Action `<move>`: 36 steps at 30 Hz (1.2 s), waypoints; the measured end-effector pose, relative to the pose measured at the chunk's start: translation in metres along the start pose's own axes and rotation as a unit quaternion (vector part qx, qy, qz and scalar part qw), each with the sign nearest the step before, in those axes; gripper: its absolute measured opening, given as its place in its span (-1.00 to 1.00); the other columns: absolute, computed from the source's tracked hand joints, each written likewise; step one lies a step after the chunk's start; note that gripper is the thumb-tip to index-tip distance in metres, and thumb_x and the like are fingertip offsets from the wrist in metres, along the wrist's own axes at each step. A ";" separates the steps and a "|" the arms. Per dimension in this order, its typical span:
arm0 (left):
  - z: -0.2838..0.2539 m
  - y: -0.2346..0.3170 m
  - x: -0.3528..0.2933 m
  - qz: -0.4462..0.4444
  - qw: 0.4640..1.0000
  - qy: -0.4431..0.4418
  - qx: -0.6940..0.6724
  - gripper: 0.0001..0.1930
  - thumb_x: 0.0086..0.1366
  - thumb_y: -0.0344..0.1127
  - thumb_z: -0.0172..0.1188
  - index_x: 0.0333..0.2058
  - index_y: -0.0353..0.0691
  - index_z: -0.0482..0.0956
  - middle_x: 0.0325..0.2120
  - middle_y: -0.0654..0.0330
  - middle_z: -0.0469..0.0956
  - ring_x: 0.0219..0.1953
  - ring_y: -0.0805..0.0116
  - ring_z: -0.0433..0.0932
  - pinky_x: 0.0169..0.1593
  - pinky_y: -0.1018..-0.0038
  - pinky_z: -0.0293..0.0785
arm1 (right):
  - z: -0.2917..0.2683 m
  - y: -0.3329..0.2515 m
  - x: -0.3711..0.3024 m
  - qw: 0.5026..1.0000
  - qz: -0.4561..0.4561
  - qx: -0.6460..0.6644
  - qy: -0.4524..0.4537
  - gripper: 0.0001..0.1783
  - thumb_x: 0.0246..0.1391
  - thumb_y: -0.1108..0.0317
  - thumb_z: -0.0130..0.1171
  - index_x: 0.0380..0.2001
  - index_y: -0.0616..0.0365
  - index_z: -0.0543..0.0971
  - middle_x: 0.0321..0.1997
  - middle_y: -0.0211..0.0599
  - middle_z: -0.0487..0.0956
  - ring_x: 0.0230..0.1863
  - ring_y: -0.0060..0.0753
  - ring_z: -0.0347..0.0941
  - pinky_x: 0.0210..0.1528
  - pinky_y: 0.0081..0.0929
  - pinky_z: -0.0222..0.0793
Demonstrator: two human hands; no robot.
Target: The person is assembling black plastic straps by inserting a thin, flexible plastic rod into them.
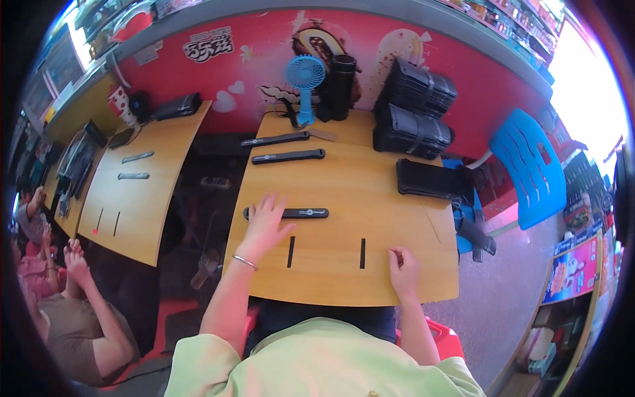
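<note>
- Left hand, fingers spread, is partly hiding a flat black strip.
- Right hand is resting curled; cannot tell its grip.
- Wooden desk is facing a red wall.

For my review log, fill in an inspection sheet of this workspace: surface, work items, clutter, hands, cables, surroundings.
Surface: light wood-toned table with two short dark marks near its front.
Work items: nearest black strip lies crosswise; two more black strips lie farther back.
Clutter: blue fan and black bottle at the back; two banded black stacks back right; black pouch at the right edge.
Left hand: fingers spread over the nearest strip's left part.
Right hand: loosely curled at the table's right front; contents unclear.
Cables: nothing seen on this table.
Surroundings: blue chair at right; another table and a seated co-worker at left.
</note>
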State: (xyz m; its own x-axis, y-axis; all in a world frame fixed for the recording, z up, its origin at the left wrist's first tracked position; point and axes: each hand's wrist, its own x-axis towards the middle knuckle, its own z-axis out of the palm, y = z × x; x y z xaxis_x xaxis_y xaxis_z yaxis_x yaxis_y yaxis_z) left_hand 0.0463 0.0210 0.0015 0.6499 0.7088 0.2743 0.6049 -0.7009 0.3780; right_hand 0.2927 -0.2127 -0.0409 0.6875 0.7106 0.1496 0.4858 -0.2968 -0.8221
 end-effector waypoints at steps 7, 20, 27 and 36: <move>0.015 -0.022 -0.010 -0.023 0.997 0.030 0.060 -0.62 0.09 -0.33 0.23 -0.09 -0.13 0.39 -0.17 0.16 0.44 0.00 0.09 0.33 0.15 -0.12 0.00 | 0.003 0.012 0.000 0.997 -0.057 -0.043 0.040 -0.93 0.06 0.48 0.10 -0.36 0.25 0.52 -0.51 -0.39 0.49 -0.51 -0.62 0.37 -0.44 -0.64 0.31; -0.050 0.062 -0.012 -0.165 0.644 0.105 -0.740 -0.78 0.28 -0.42 0.07 -0.18 -0.20 0.21 -0.24 0.03 0.53 -0.18 0.25 0.56 -0.13 0.42 0.53 | 0.018 -0.102 -0.013 0.972 -0.110 0.178 -0.108 -0.59 -0.05 0.55 0.19 -0.07 0.17 0.41 -0.21 -0.36 0.47 -0.31 -0.59 0.40 -0.27 -0.63 0.36; -0.029 0.081 -0.027 -0.239 0.558 0.089 -0.790 -0.81 0.30 -0.28 0.06 -0.21 -0.15 0.26 -0.21 0.04 0.51 -0.13 0.20 0.55 -0.18 0.45 0.58 | 0.049 -0.150 -0.019 0.937 -0.228 0.177 -0.195 -0.43 -0.15 0.61 0.25 0.01 0.20 0.36 -0.11 -0.28 0.46 -0.26 -0.52 0.46 -0.24 -0.64 0.39; -0.028 0.090 -0.040 -0.111 0.681 -0.002 -0.723 -0.50 0.40 -0.23 -0.17 0.25 -0.17 -0.02 0.07 -0.03 0.34 0.06 0.24 0.39 0.08 0.37 0.36 | 0.053 -0.133 -0.017 0.862 0.051 0.425 -0.271 -0.75 0.20 0.45 -0.08 -0.05 0.22 0.37 -0.25 -0.36 0.48 -0.42 -0.63 0.41 -0.36 -0.70 0.34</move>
State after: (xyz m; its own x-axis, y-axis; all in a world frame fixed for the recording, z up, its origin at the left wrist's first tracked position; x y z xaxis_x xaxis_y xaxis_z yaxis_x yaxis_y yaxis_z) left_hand 0.0618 -0.0679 0.0487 0.6191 0.7823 0.0681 -0.3971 0.2371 0.8866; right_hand 0.1880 -0.1513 0.0366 0.2389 0.9704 -0.0365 -0.2923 0.0360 -0.9557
